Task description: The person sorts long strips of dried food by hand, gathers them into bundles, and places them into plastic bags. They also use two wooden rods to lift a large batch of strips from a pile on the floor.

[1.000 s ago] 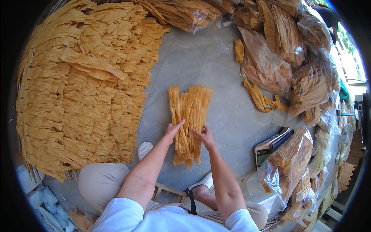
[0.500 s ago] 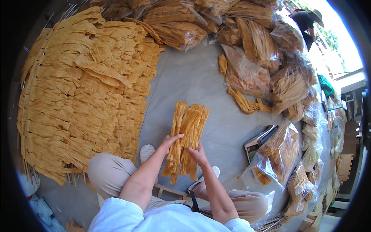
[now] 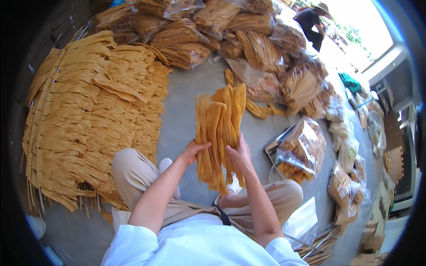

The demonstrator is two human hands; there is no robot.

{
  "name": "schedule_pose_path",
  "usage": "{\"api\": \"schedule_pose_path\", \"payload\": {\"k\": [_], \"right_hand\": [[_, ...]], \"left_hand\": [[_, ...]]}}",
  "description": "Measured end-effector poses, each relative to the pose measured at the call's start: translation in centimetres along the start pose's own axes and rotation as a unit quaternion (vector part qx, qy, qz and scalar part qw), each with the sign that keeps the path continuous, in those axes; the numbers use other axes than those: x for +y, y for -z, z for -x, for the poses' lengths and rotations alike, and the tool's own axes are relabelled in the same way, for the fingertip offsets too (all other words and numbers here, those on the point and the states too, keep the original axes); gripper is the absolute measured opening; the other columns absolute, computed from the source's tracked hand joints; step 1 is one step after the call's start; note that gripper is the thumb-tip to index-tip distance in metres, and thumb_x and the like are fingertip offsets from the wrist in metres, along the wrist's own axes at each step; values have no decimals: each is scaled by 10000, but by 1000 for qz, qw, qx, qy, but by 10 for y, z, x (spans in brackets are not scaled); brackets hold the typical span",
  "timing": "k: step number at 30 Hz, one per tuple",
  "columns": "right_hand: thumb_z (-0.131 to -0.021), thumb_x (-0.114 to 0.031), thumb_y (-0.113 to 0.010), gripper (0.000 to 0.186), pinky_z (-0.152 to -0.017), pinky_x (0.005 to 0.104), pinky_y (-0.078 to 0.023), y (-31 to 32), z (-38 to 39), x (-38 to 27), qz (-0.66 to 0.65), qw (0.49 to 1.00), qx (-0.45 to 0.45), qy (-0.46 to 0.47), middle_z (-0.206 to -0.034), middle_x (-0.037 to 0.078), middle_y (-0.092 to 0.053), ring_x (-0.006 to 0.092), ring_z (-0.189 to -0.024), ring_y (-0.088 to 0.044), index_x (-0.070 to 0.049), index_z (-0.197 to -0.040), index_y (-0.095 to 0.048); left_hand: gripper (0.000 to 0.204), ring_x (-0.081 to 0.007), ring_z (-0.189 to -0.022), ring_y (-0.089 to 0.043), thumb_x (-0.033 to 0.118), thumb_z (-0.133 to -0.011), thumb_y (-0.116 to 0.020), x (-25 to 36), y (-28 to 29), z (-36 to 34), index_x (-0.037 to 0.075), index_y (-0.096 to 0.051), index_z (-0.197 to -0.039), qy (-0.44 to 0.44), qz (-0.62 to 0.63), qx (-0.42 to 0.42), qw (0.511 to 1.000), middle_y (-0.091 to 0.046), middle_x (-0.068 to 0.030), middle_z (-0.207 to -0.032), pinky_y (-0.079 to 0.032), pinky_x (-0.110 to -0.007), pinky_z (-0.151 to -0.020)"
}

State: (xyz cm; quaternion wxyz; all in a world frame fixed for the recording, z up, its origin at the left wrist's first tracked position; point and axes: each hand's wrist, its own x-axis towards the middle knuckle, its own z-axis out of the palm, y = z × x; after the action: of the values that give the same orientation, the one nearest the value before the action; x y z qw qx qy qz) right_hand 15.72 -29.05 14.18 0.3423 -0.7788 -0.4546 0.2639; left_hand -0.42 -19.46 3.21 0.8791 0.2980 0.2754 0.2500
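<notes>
Between both hands, in front of my body, I hold up a bundle of long yellow-brown dried bean-curd sticks. The strips are flat and wrinkled, with uneven ends at top and bottom. My left hand is closed on the bundle's left edge, thumb across the front. On the right edge my right hand grips it, thumb also in front; most of the fingers of both hands are hidden behind. To my left lies a broad, thick spread of the same sticks, with rods poking out along its edges.
Plastic bags of sticks are heaped along the far side. A filled bag rests on a scale-like device at right. Loose strips lie on the grey floor. Another person in a hat bends over outside, far right.
The bundle has been raised and stands more upright, its strips pressed closer together. Both hands still hold its sides. My view has shifted, and the distant person appears further left.
</notes>
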Motion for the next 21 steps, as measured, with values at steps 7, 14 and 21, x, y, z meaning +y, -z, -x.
{"api": "schedule_pose_path", "payload": {"k": [7, 14, 21], "right_hand": [[-730, -133, -663, 571, -846, 425, -458, 25, 23, -17, -1, 1000, 9, 18, -1024, 231, -617, 393, -985, -580, -29, -1225, -396], [-813, -32, -611, 467, -850, 307, -461, 45, 36, 8, -357, 932, -48, 39, -1102, 126, -589, 185, -983, -580, 5, -1236, -415], [-821, 22, -606, 516, -874, 280, -452, 92, 72, -13, -365, 929, 14, 61, -1168, 95, -554, 161, -1038, -551, -3, -1290, -390]], "left_hand": [[541, -200, -1077, -554, 209, -805, -700, -9, -44, 38, 57, -451, -1261, 24, -1, -21, 999, -563, -62, -1184, -471, -371, -900], [524, -235, -1027, -575, 253, -804, -690, -27, -25, 46, 40, -474, -1231, 97, 73, -87, 989, -585, -92, -1134, -467, -381, -910], [486, -248, -1021, -585, 242, -809, -669, -36, -14, 57, 39, -497, -1215, 112, 88, -151, 978, -592, -118, -1135, -473, -386, -899]]}}
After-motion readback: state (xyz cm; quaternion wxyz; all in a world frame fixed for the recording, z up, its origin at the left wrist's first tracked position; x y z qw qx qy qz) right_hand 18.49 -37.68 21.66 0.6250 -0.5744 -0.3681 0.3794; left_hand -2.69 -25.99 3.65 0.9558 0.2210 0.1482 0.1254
